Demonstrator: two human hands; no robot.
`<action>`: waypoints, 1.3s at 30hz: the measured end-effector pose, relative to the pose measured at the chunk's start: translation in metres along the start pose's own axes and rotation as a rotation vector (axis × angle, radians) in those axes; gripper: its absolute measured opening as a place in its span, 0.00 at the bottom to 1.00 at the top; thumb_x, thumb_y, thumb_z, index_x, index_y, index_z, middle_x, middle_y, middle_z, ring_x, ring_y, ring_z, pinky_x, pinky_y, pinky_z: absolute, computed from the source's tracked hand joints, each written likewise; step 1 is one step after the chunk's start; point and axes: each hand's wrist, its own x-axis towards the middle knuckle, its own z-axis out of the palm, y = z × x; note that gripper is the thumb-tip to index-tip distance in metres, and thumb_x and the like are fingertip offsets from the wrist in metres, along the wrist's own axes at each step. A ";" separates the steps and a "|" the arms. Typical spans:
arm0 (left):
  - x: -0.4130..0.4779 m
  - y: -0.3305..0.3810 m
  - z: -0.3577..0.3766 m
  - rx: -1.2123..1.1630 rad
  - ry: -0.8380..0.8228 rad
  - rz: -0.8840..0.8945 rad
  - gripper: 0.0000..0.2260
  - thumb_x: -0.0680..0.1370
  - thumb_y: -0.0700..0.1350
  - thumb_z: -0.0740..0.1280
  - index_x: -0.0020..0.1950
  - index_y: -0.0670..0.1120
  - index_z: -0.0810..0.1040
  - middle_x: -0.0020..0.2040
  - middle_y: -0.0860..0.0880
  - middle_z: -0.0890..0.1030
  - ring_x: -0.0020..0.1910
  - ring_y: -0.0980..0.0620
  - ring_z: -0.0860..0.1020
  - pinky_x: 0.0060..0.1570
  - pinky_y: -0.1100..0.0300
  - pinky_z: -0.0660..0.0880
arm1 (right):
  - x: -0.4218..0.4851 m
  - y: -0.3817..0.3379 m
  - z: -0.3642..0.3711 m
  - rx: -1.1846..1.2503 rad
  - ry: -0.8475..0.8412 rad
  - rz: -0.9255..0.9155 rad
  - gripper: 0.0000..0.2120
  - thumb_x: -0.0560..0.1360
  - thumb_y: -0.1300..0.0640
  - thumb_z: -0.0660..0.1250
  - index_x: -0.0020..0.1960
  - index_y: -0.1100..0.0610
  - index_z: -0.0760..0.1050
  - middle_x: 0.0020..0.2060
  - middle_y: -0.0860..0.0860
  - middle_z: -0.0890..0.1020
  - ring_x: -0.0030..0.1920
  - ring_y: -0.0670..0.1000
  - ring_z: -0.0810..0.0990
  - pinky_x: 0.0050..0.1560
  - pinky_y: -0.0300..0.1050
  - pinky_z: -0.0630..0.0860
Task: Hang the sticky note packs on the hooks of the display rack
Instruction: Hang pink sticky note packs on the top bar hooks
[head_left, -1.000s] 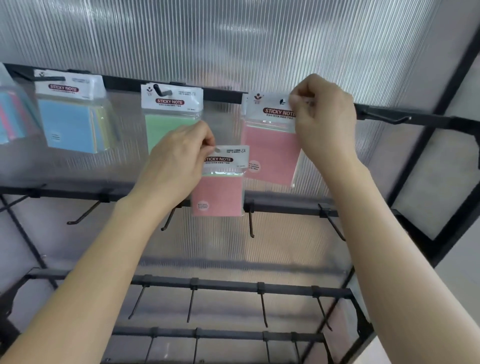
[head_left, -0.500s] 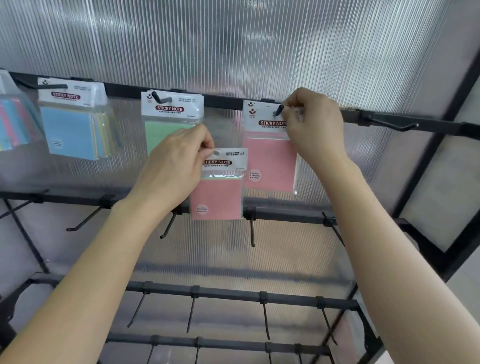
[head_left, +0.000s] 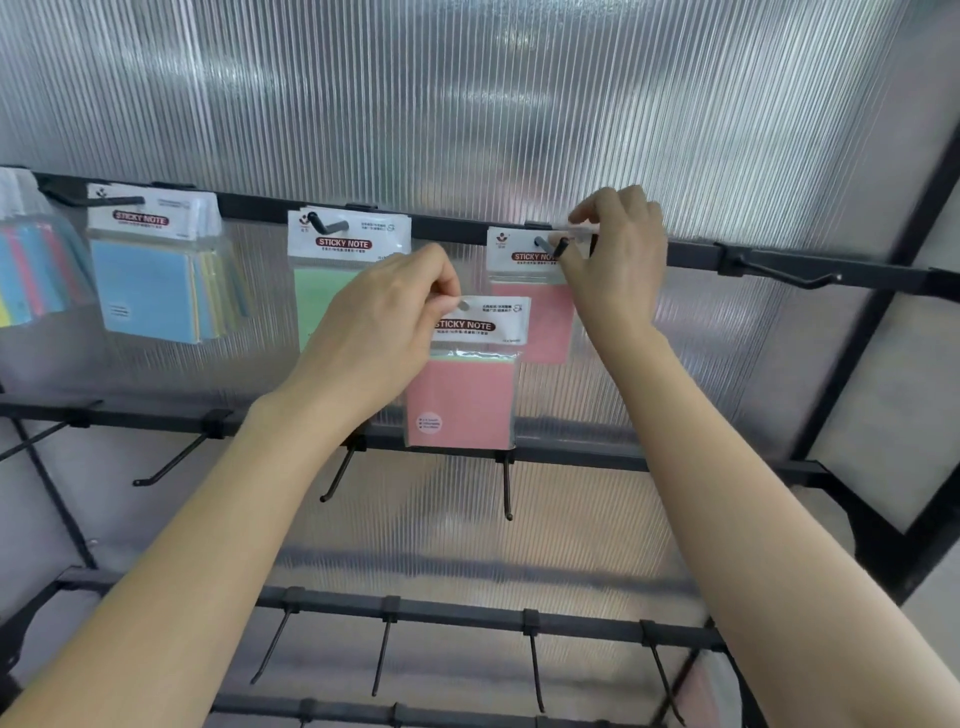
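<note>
My right hand (head_left: 618, 260) pinches the header of a pink sticky note pack (head_left: 540, 317) whose hole sits over a top-rail hook (head_left: 550, 247) of the black display rack (head_left: 457, 228). My left hand (head_left: 384, 322) pinches the header corner of a second pink pack (head_left: 462, 400), held in the air below and left of that hook. A green pack (head_left: 332, 244) and a blue-fronted bundle of packs (head_left: 150, 270) hang on hooks further left. More multicoloured packs (head_left: 26, 260) hang at the far left edge.
An unoccupied hook (head_left: 784, 275) juts from the top rail to the right. Lower rails (head_left: 571, 457) carry several bare hooks pointing toward me. A ribbed translucent panel (head_left: 467, 104) backs the rack. The rack's side frame (head_left: 883, 291) runs down the right.
My right hand has threaded the pink pack onto the top hook and pushed it back along it. My left hand has kept its hold on the second pack, almost still.
</note>
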 end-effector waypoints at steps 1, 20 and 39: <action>0.002 0.002 0.000 -0.017 0.001 -0.002 0.02 0.78 0.38 0.62 0.46 0.41 0.72 0.40 0.52 0.74 0.42 0.53 0.70 0.37 0.65 0.60 | -0.002 0.001 -0.002 0.000 0.012 -0.001 0.11 0.71 0.57 0.69 0.51 0.60 0.76 0.49 0.57 0.76 0.50 0.57 0.72 0.46 0.41 0.59; 0.061 0.042 0.005 -0.147 0.011 0.079 0.02 0.77 0.39 0.64 0.48 0.41 0.75 0.41 0.54 0.75 0.43 0.57 0.72 0.40 0.79 0.63 | -0.061 0.047 -0.051 -0.152 -0.288 -0.162 0.30 0.74 0.58 0.67 0.73 0.57 0.62 0.71 0.61 0.64 0.72 0.64 0.58 0.69 0.63 0.54; 0.075 0.029 0.039 0.018 -0.022 -0.092 0.04 0.77 0.38 0.64 0.51 0.42 0.76 0.50 0.46 0.79 0.54 0.48 0.75 0.46 0.61 0.65 | -0.081 0.049 -0.051 -0.084 -0.301 -0.163 0.28 0.71 0.56 0.62 0.70 0.59 0.66 0.67 0.62 0.69 0.69 0.65 0.64 0.66 0.64 0.60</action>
